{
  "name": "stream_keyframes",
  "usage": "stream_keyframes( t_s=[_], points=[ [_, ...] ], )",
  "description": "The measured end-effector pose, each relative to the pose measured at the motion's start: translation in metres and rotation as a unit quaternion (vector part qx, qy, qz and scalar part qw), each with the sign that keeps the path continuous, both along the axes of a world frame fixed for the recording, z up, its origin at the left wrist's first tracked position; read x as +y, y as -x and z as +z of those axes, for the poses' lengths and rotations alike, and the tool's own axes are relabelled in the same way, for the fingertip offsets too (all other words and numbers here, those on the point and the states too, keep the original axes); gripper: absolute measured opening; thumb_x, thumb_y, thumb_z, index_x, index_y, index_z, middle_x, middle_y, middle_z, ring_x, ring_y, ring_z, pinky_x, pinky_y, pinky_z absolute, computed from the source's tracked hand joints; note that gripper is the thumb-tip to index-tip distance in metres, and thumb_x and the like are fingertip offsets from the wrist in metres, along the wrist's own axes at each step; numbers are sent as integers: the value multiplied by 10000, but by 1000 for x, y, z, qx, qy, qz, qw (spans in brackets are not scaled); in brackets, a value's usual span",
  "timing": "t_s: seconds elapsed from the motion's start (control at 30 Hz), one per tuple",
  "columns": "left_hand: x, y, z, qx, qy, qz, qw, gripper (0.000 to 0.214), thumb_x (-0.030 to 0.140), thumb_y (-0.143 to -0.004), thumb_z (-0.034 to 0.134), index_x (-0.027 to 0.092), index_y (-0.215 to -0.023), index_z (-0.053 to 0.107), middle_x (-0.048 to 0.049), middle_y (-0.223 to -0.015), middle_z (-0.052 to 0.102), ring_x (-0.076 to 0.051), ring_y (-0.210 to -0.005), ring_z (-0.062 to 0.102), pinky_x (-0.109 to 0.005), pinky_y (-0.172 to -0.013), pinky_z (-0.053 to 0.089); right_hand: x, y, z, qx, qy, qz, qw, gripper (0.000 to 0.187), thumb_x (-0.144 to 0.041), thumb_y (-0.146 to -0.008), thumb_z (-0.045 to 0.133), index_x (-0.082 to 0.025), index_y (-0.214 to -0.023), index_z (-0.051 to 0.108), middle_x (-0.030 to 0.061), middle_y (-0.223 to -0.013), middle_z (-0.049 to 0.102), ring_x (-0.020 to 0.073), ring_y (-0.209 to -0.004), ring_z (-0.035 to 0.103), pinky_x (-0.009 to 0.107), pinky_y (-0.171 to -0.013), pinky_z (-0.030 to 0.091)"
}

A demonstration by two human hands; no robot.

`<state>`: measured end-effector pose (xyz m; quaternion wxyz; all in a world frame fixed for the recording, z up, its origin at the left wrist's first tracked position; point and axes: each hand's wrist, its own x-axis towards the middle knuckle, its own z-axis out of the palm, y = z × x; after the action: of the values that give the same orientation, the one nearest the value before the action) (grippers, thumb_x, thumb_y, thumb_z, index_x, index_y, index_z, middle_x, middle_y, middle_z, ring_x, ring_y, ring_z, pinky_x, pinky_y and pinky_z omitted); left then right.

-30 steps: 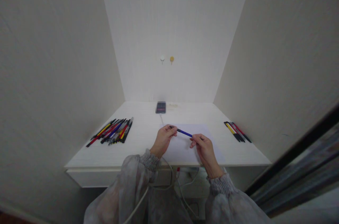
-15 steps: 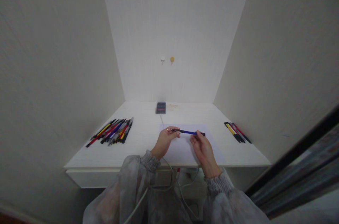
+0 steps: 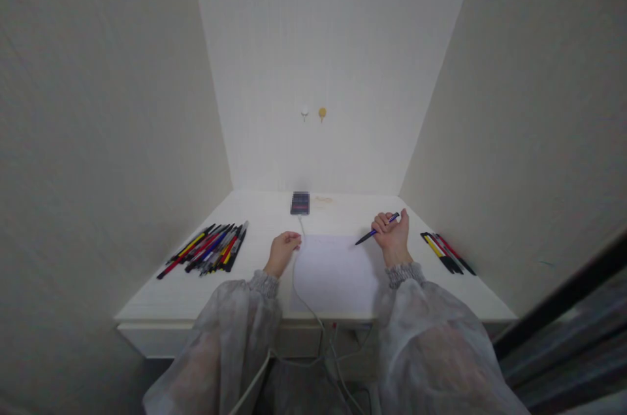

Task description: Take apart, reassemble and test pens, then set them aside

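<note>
My right hand [image 3: 392,234] is closed on a blue pen [image 3: 376,229], holding it in a writing grip with its tip at the upper right corner of a white sheet of paper [image 3: 335,270]. My left hand [image 3: 283,250] rests on the desk at the sheet's left edge, fingers curled with nothing visible in them. A big pile of several coloured pens [image 3: 210,247] lies to the left. A small group of several pens [image 3: 445,253] lies to the right of my right hand.
The white desk [image 3: 161,291] fills a narrow alcove, with walls close on the left, back and right. A dark phone-like device [image 3: 300,202] lies at the back, and a white cable [image 3: 298,278] runs from it past my left hand over the front edge.
Both hands held the blue pen over the paper before. Now my left hand has let go and dropped to the sheet's left edge, and my right hand has carried the pen right.
</note>
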<state>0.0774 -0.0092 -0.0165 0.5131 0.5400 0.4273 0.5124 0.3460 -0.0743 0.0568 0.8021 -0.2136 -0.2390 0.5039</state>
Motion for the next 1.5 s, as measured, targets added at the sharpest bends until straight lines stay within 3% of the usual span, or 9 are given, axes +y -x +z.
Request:
stream_keyframes(
  t_s=[0.17, 0.33, 0.67, 0.83, 1.03, 1.2, 1.37, 1.5],
  points=[
    [-2, 0, 0, 33, -6, -20, 999, 152, 233, -583, 622, 126, -686, 591, 3, -572, 594, -86, -489, 519, -221, -530, 412, 16, 2, -24, 47, 18, 35, 998, 258, -375, -715, 399, -167, -595, 494, -64, -448, 342, 31, -299, 231, 166, -280, 209],
    [4, 1, -6, 62, -20, -38, 997, 142, 235, -595, 613, 128, -687, 597, -5, -581, 598, -89, -494, 516, -224, -536, 410, 18, 0, -38, 63, 28, 35, 997, 223, -329, -704, 365, -167, -644, 507, -64, -463, 336, 36, -297, 224, 169, -285, 209],
    [3, 2, -5, 92, -40, -46, 994, 142, 257, -595, 608, 136, -669, 594, -3, -573, 597, -100, -502, 517, -232, -542, 410, 20, -5, -41, 27, 14, 5, 1000, 240, -368, -704, 376, -182, -610, 494, -63, -449, 339, 39, -289, 220, 173, -282, 208],
    [2, 3, -7, 114, -57, -51, 991, 149, 267, -612, 596, 136, -684, 594, 8, -542, 570, -106, -518, 519, -230, -555, 403, 18, -3, -41, 31, 10, 22, 999, 264, -373, -731, 366, -178, -607, 494, -61, -453, 347, 35, -287, 229, 167, -277, 203],
    [1, 3, -10, 133, -71, -49, 987, 166, 285, -632, 580, 138, -706, 598, 6, -559, 570, -107, -523, 516, -230, -546, 404, 18, -1, -38, 76, 2, 9, 997, 389, -514, -742, 383, -175, -568, 461, -33, -498, 415, 23, -319, 270, 151, -280, 252],
    [-4, 3, -8, 187, -115, -37, 975, 178, 305, -646, 566, 149, -710, 621, 1, -569, 577, -119, -548, 517, -231, -537, 395, 21, 0, -38, 69, 18, -14, 997, 360, -268, -715, 538, -166, -452, 314, 0, -569, 508, -6, -328, 249, 122, -281, 258],
    [-4, 4, -8, 227, -132, -36, 964, 195, 307, -672, 534, 141, -717, 625, -7, -604, 596, -122, -581, 532, -227, -557, 401, 20, -3, -42, 85, 11, 15, 996, 389, -511, -734, 377, -176, -555, 460, 11, -548, 500, 42, -341, 325, 167, -277, 266],
    [-2, 4, -9, 240, -139, -35, 960, 209, 310, -691, 514, 137, -734, 624, -10, -616, 599, -119, -585, 535, -225, -564, 403, 18, -7, -45, 78, 18, 49, 996, 359, -420, -771, 291, -175, -606, 494, -12, -497, 442, 50, -311, 291, 175, -267, 222]
  ],
)
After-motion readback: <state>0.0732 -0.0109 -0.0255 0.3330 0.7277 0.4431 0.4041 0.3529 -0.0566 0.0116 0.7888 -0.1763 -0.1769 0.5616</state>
